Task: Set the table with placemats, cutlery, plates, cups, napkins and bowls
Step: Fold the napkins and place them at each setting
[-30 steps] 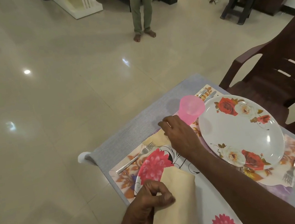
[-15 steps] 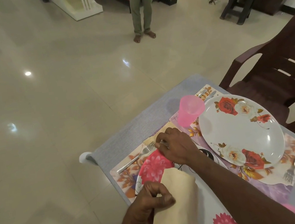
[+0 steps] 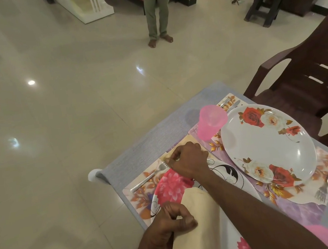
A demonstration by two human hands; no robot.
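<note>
- Up front, the right hand (image 3: 188, 161) curls its fingers at the head of a fork (image 3: 148, 178) and a cream napkin (image 3: 182, 142) on the near placemat (image 3: 141, 197).
- Left hand (image 3: 172, 222) pinches a second napkin (image 3: 198, 225) above the pink-flowered plate (image 3: 171, 186).
- Pink cup (image 3: 211, 122) stands upright, touching the rose plate (image 3: 267, 143).

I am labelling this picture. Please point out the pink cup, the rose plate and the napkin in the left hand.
pink cup (image 3: 211, 125): head view, side wall.
rose plate (image 3: 267, 143): head view, bare white middle.
napkin (image 3: 197, 233): head view, flat middle.
</note>
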